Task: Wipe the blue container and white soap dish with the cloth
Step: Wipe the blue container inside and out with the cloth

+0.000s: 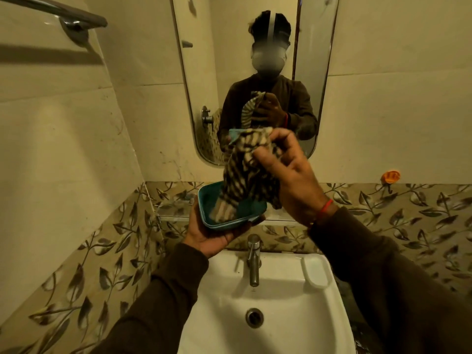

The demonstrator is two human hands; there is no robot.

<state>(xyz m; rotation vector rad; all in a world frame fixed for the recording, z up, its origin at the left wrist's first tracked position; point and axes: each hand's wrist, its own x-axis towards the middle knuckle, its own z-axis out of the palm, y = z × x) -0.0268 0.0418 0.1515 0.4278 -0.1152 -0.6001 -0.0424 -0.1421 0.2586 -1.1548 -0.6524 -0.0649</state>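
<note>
My left hand (208, 235) holds the blue container (208, 200) from below, tilted with its open side toward me, above the sink. My right hand (291, 172) grips a black-and-cream striped cloth (245, 172) near its top. The cloth hangs down and its lower end lies inside the container. A white soap dish (314, 272) rests on the right rim of the sink, apart from both hands.
The white sink (268, 325) with a chrome tap (253, 259) is below my hands. A mirror (255, 60) on the wall reflects a person. A glass shelf runs under the mirror. A towel bar (63, 14) is upper left, an orange hook (390, 177) at right.
</note>
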